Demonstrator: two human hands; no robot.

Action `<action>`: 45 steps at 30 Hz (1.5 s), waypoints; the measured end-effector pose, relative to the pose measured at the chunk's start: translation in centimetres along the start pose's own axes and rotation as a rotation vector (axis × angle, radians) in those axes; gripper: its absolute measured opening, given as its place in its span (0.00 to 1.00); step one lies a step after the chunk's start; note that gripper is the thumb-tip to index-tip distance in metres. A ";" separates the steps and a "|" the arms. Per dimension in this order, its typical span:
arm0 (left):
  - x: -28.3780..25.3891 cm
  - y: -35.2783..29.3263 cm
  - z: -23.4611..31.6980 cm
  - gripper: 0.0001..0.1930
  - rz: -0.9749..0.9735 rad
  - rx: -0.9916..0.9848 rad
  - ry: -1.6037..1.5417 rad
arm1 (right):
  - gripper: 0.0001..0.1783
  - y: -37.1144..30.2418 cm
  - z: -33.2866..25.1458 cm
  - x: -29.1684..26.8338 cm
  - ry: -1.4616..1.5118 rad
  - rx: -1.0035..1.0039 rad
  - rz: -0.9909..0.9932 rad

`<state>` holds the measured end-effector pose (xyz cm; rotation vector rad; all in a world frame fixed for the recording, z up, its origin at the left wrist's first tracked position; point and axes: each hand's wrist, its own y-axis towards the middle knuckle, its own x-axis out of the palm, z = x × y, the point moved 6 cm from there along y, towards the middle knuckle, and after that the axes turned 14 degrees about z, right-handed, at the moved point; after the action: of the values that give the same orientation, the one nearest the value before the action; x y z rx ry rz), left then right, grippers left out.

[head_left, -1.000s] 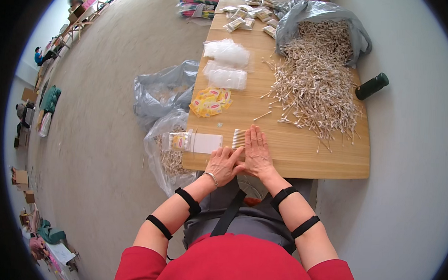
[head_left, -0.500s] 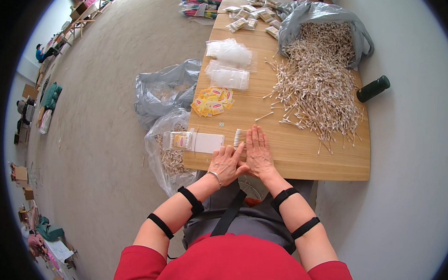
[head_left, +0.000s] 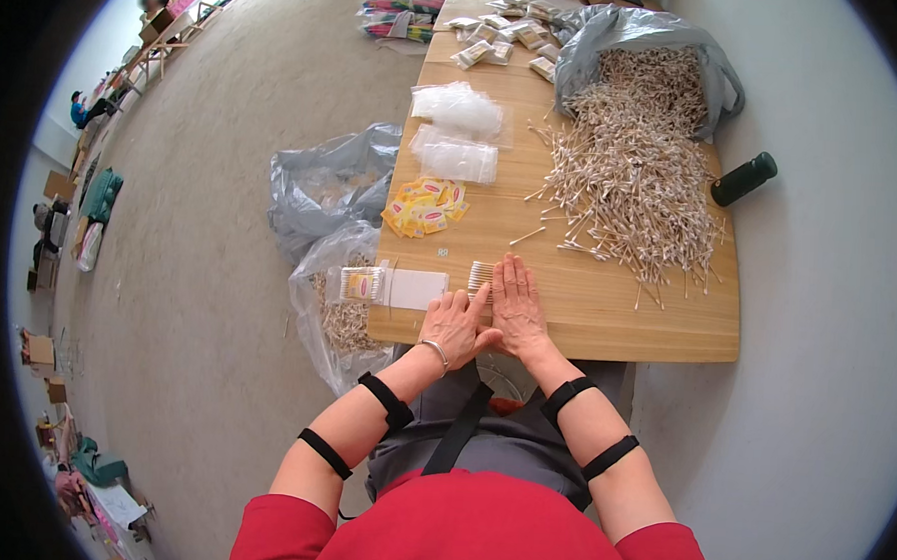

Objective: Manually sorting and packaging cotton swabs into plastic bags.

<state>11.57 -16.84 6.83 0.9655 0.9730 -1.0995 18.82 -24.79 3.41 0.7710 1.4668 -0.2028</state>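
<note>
A short row of cotton swabs (head_left: 480, 273) lies side by side on the wooden table near its front edge. My right hand (head_left: 518, 311) rests flat along the row's right side, fingers stretched out together. From the left, my left hand (head_left: 453, 328) reaches in with its index finger at the swabs' near ends and its thumb toward my right hand; its other fingers are slightly bent. Both hands cover part of the row. To the left lie a white rectangle (head_left: 418, 290), beside my left fingertips, and a clear packet of swabs with a yellow label (head_left: 361, 284).
Loose swabs (head_left: 633, 188) spill from a grey plastic bag (head_left: 726, 77) at the right. Yellow cards (head_left: 427, 207) and clear bags (head_left: 458, 156) lie on the left, filled packets (head_left: 524, 31) farther back. A dark green cylinder (head_left: 745, 180) stands by the wall. Plastic bags (head_left: 332, 190) hang beside the table.
Both hands keep almost the same pose at the row of swabs. The whole view has shifted very slightly; nothing has visibly been picked up or let go.
</note>
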 end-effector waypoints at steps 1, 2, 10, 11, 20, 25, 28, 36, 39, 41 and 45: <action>-0.1 0.1 0.0 0.39 -0.011 -0.004 -0.004 | 0.58 -0.1 0.1 0.2 0.004 0.005 -0.033; -0.1 0.1 0.1 0.39 -0.022 -0.008 -0.008 | 0.58 -0.1 0.1 0.2 0.003 0.006 -0.032; -0.1 0.3 0.1 0.39 -0.008 -0.018 -0.029 | 0.57 0.0 0.0 -0.4 -0.003 -0.001 -0.005; 0.0 0.3 0.0 0.39 -0.030 -0.028 -0.026 | 0.57 0.1 -0.1 -0.6 -0.002 -0.002 -0.005; -0.1 1.4 -0.1 0.39 -0.081 -0.046 -0.015 | 0.52 0.2 0.0 -0.7 0.064 0.033 -0.049; 0.1 1.2 -0.2 0.38 -0.040 -0.043 -0.031 | 0.52 0.1 -0.1 -0.6 0.071 0.030 -0.052; 0.1 1.1 -0.1 0.37 -0.027 -0.040 -0.038 | 0.53 0.1 0.0 -0.6 0.068 0.024 -0.024; 0.3 2.1 -0.6 0.39 -0.111 -0.106 -0.083 | 0.52 0.2 -0.1 -0.5 0.107 0.053 -0.042; 0.7 2.3 -0.7 0.39 -0.132 -0.106 -0.094 | 0.51 0.1 0.1 -0.5 0.137 0.069 -0.023; 0.7 2.1 -0.7 0.39 -0.100 -0.071 -0.090 | 0.50 0.2 -0.1 -0.8 0.133 0.066 -0.008; 0.6 1.8 -0.7 0.39 -0.045 -0.033 -0.064 | 0.49 0.2 -0.1 -0.7 0.114 0.056 -0.061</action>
<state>13.32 -15.99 6.25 0.8805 0.9616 -1.1415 18.75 -24.78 4.17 0.7946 1.5991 -0.2510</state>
